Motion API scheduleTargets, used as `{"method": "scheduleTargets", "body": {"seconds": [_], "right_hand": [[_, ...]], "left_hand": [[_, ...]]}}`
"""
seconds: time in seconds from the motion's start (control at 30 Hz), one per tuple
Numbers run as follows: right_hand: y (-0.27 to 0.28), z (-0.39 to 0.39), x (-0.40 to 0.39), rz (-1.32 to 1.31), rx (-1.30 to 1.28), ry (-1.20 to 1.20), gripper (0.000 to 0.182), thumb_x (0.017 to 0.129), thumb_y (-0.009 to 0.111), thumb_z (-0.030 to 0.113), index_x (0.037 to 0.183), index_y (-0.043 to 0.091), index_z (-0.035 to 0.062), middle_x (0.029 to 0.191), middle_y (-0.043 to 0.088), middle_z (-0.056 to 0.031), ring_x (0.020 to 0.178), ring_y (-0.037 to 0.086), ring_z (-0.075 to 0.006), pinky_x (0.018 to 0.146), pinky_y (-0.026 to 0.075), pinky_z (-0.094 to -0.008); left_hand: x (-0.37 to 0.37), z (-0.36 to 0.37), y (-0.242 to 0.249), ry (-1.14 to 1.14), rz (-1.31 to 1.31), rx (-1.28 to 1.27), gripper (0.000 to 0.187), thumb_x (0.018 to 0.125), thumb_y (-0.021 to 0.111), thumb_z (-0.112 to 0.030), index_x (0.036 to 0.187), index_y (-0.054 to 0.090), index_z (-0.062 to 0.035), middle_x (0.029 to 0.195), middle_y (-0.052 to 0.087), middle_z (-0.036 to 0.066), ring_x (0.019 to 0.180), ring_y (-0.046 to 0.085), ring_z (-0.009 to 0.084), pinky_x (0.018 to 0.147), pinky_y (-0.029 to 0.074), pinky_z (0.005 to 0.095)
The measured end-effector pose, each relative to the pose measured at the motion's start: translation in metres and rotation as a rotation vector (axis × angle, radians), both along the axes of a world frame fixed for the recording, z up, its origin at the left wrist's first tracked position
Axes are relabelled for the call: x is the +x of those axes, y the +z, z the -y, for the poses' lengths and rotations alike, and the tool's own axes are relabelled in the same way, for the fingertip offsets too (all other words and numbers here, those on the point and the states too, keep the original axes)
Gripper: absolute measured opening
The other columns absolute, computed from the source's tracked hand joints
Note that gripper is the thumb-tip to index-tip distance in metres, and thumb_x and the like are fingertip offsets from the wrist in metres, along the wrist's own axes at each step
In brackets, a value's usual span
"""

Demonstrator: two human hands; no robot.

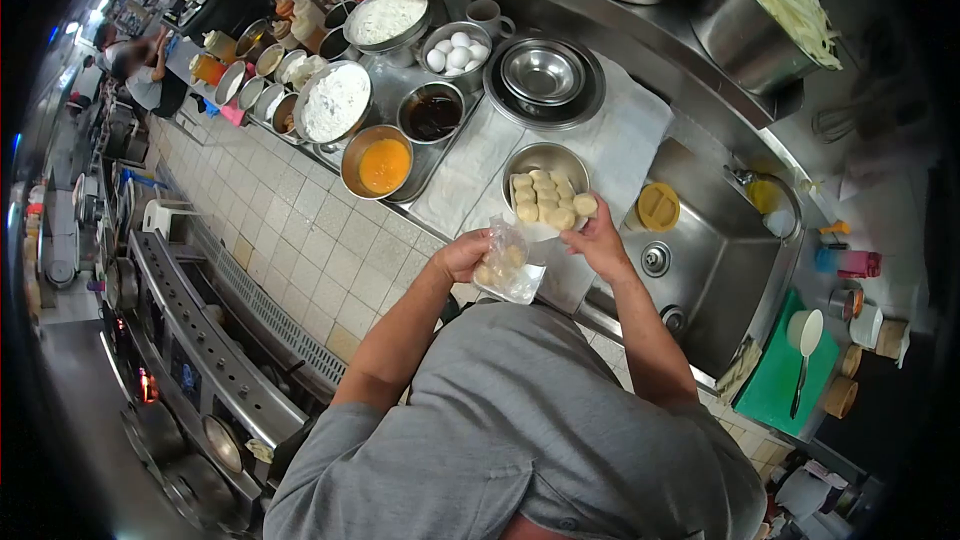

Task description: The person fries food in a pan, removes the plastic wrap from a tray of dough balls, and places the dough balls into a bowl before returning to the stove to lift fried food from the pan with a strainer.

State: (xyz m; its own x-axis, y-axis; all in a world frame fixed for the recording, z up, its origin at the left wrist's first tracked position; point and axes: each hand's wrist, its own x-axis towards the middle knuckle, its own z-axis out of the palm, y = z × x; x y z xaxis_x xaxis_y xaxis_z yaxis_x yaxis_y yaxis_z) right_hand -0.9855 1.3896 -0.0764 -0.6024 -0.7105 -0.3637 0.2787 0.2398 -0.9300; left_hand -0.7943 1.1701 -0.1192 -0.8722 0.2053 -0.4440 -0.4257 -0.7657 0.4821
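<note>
My left hand (465,256) grips a clear plastic bag (508,240) with a few pale yellowish pieces inside; a white flat sheet or tray (524,285) shows beneath it. To the right stands a steel bowl (546,152), in which pale, rounded dough-like pieces (540,188) sit in rows on something white. My right hand (602,245) is at the bowl's near right side, fingers and thumb curled around a pale round piece (585,205) at the edge of the rows.
Left of the bowl are beaten egg (384,166), dark sauce (432,112), white powder (337,102) and whole eggs (458,52). Behind it sit stacked steel bowls (543,72). A sink (690,240) with a yellow-lidded container (658,206) lies right. Another person (145,75) stands far left.
</note>
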Motion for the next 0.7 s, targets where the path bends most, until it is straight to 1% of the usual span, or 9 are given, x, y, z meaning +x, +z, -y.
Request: {"method": "scheduleTargets", "body": {"seconds": [0.13, 0.2, 0.23, 0.3, 0.43, 0.53, 0.6, 0.63, 0.7], "right_hand": [[-0.005, -0.006, 0.007, 0.282, -0.045, -0.086, 0.094, 0.089, 0.072, 0.002, 0.158, 0.008, 0.0058, 0.119, 0.062, -0.0149, 0.094, 0.066, -0.0204, 0.073, 0.059, -0.0329], [-0.008, -0.004, 0.01, 0.065, 0.08, -0.111, 0.087, 0.094, 0.07, 0.015, 0.16, 0.014, 0.0092, 0.106, 0.066, -0.0152, 0.09, 0.068, -0.0238, 0.074, 0.058, -0.0356], [-0.005, -0.002, 0.009, 0.067, 0.08, -0.115, 0.087, 0.094, 0.07, 0.015, 0.16, 0.014, 0.0092, 0.106, 0.066, -0.0152, 0.09, 0.068, -0.0238, 0.074, 0.058, -0.0356], [0.013, 0.008, 0.0, -0.528, 0.447, 0.044, 0.073, 0.1, 0.062, 0.035, 0.16, 0.025, 0.0151, 0.093, 0.068, -0.0181, 0.088, 0.07, -0.028, 0.077, 0.056, -0.041], [0.028, 0.025, -0.021, -0.606, 0.606, 0.097, 0.064, 0.103, 0.051, 0.047, 0.157, 0.034, 0.0185, 0.087, 0.068, -0.0212, 0.09, 0.07, -0.0307, 0.082, 0.054, -0.044], [0.004, 0.026, -0.032, -0.765, 0.412, 0.038, 0.059, 0.103, 0.05, 0.045, 0.153, 0.039, 0.0163, 0.093, 0.071, -0.0208, 0.092, 0.07, -0.0304, 0.083, 0.055, -0.0441], [0.004, 0.028, -0.035, -0.175, 0.379, -0.227, 0.05, 0.103, 0.052, 0.045, 0.14, 0.051, 0.0118, 0.094, 0.071, -0.0176, 0.093, 0.07, -0.0291, 0.084, 0.055, -0.0432], [-0.001, 0.028, -0.036, -0.177, 0.379, -0.222, 0.05, 0.103, 0.052, 0.045, 0.14, 0.051, 0.0118, 0.094, 0.071, -0.0176, 0.093, 0.07, -0.0291, 0.084, 0.055, -0.0432], [-0.022, 0.026, -0.04, 0.198, 0.238, -0.413, 0.04, 0.103, 0.054, 0.041, 0.123, 0.059, 0.0065, 0.093, 0.071, -0.0144, 0.092, 0.069, -0.0258, 0.081, 0.055, -0.0386]], "left_hand": [[0.009, 0.003, -0.014, 0.028, -0.014, -0.004, 0.044, 0.097, 0.063, -0.025, 0.134, 0.056, -0.0018, 0.124, 0.066, 0.011, 0.108, 0.068, 0.0219, 0.095, 0.057, 0.0392], [0.012, 0.005, -0.022, 0.062, -0.016, 0.003, 0.044, 0.098, 0.063, -0.027, 0.134, 0.057, -0.003, 0.125, 0.066, 0.011, 0.109, 0.068, 0.0215, 0.096, 0.057, 0.0399], [0.011, 0.004, -0.02, 0.059, -0.014, 0.004, 0.044, 0.098, 0.063, -0.027, 0.134, 0.057, -0.003, 0.125, 0.066, 0.011, 0.109, 0.068, 0.0215, 0.096, 0.057, 0.0399], [0.008, 0.004, -0.01, 0.078, -0.029, -0.029, 0.045, 0.098, 0.063, -0.028, 0.135, 0.057, -0.0035, 0.126, 0.066, 0.01, 0.11, 0.067, 0.0214, 0.097, 0.056, 0.0407], [0.008, 0.006, -0.006, 0.102, -0.027, -0.029, 0.047, 0.097, 0.064, -0.029, 0.137, 0.056, -0.0032, 0.126, 0.065, 0.011, 0.111, 0.067, 0.0219, 0.098, 0.055, 0.0413], [0.011, 0.008, -0.006, 0.121, -0.015, 0.01, 0.049, 0.097, 0.065, -0.029, 0.138, 0.055, -0.004, 0.126, 0.065, 0.011, 0.111, 0.067, 0.0221, 0.098, 0.055, 0.0414], [0.013, 0.009, -0.014, 0.15, -0.038, 0.032, 0.054, 0.095, 0.067, -0.032, 0.141, 0.053, -0.0066, 0.127, 0.065, 0.012, 0.112, 0.067, 0.0243, 0.098, 0.056, 0.0426], [0.015, 0.009, -0.015, 0.155, -0.039, 0.033, 0.054, 0.095, 0.067, -0.032, 0.141, 0.053, -0.0066, 0.127, 0.065, 0.012, 0.112, 0.067, 0.0243, 0.098, 0.056, 0.0426], [0.018, 0.009, -0.015, 0.225, -0.118, 0.089, 0.055, 0.097, 0.064, -0.035, 0.143, 0.05, -0.0094, 0.128, 0.065, 0.013, 0.113, 0.066, 0.0276, 0.099, 0.055, 0.045]]}}
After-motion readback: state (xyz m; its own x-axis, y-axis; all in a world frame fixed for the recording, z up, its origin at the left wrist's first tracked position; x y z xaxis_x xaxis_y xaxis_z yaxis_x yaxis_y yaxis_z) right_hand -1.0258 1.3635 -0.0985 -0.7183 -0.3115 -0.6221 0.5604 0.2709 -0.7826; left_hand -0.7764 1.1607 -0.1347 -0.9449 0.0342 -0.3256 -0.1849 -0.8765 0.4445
